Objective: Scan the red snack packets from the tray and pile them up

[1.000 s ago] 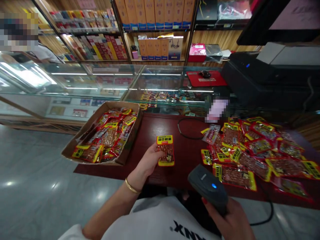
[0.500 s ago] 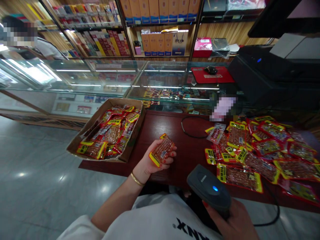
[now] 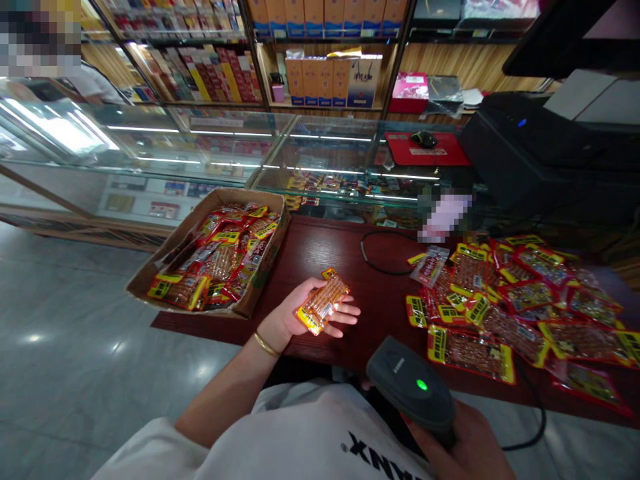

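A snack packet, clear with red and yellow edges and brown sticks inside, lies across the palm of my left hand. My thumb rests on its near side and the other fingers stretch out beneath it. Bright light falls on the packet and its white label. My right hand is wrapped round the grip of a dark barcode scanner, whose head points toward the packet and shows a green light. The scanner's cable loops off to the right. Part of the right hand's fingers is hidden behind the scanner.
An open cardboard box of similar packets stands left on the dark red table. A pile of packets spreads over the right side. Behind are a glass display counter, a mouse and a black machine. Someone is at far left.
The scanner's light has turned from blue to green, and the packet is now brightly lit. My left fingers have straightened out. The scanner has shifted slightly left in view.
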`<act>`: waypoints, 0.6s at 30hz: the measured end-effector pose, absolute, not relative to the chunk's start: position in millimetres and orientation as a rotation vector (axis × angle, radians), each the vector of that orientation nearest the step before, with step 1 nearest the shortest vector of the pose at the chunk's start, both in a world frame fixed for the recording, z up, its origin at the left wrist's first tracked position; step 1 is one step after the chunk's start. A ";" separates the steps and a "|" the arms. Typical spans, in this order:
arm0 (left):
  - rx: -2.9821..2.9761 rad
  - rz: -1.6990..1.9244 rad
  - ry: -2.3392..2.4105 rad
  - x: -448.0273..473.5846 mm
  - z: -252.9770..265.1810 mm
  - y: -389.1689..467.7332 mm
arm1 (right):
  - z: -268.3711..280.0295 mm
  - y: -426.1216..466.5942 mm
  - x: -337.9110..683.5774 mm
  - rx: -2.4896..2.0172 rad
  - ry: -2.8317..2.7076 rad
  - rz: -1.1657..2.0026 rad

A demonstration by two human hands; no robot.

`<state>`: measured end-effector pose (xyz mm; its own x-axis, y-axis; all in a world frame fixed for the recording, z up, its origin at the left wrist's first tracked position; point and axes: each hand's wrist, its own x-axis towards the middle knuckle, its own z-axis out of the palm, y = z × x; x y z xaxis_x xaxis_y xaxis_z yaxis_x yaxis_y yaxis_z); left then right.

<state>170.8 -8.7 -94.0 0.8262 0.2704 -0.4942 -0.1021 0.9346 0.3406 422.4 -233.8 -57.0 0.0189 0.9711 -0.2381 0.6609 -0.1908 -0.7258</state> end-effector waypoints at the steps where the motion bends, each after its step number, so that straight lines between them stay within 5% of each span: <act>1: 0.305 0.201 0.559 170.4 -95.7 -8.1 | -57.8 -234.5 423.7 -1.891 -1.663 1.020; 11: 0.367 0.275 0.532 188.5 -91.8 -15.0 | -39.1 -232.2 420.1 -1.833 -1.455 1.071; 18: 1.078 0.191 0.673 281.1 -71.8 -25.5 | -44.8 -260.0 441.9 -1.789 -1.224 0.951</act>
